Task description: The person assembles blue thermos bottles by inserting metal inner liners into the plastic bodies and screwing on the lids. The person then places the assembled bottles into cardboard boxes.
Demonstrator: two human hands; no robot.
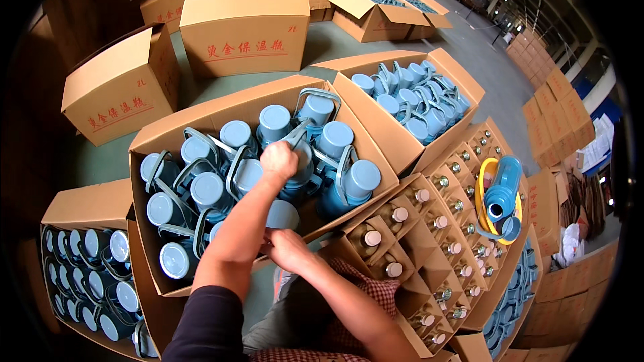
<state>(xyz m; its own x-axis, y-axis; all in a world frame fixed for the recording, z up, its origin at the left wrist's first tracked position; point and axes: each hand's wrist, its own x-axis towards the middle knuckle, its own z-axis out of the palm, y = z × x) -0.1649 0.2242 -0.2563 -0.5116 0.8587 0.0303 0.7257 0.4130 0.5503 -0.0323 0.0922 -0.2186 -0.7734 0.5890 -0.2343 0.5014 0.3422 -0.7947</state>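
A large open carton [221,110] in front of me holds several blue thermos flasks with lids and carrying handles. My left hand [279,161] reaches over it, fingers closed round the grey-blue handle of a thermos flask [304,159] near the carton's middle. Lower down, my right hand [287,248] has its fingers curled at the carton's near edge, partly behind my left forearm. Just above it is another thermos flask [282,215], its lid upward. What the right fingers hold, if anything, is hidden.
Right of me, a divided carton [429,268] holds glass liners; a yellow ring [481,191] and blue flask parts [503,191] lie on it. More flask cartons stand at the left [87,201] and back right [376,117]. Closed cartons [245,27] stand behind; a person sits at the far end.
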